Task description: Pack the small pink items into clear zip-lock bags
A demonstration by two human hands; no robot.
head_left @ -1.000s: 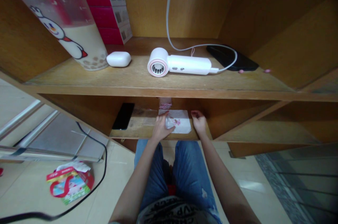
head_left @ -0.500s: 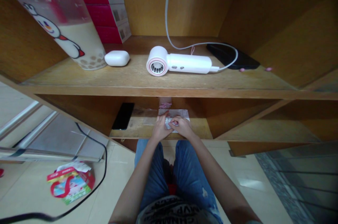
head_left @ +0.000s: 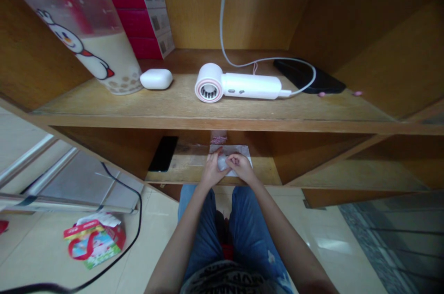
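Observation:
On the lower shelf, my left hand (head_left: 212, 170) lies with fingers stretched forward and thumb apart, along the left side of a small shiny, whitish clear piece (head_left: 222, 162). My right hand (head_left: 242, 168) is curled in a pinch at the right of that piece; whatever its fingertips hold is too small to make out. Beneath both hands rests a white sheet (head_left: 244, 150) with faint markings. Just behind it is a pale packet with pink beads (head_left: 218, 139), partly cut off by the upper shelf. A clear plastic film (head_left: 197, 155) lies left of my left hand.
A black phone (head_left: 163, 154) lies at the lower shelf's left. Above stand a bubble tea cup (head_left: 118, 63), pink boxes (head_left: 138, 23), a white earbud case (head_left: 156, 79), a corded white handheld fan (head_left: 249, 86) and a black pouch (head_left: 312, 76). A colourful bag (head_left: 95, 241) sits on the floor.
The view has shifted slightly. My right hand's pinched fingers have drawn a little to the right, showing more of the whitish piece; my left hand stays in place.

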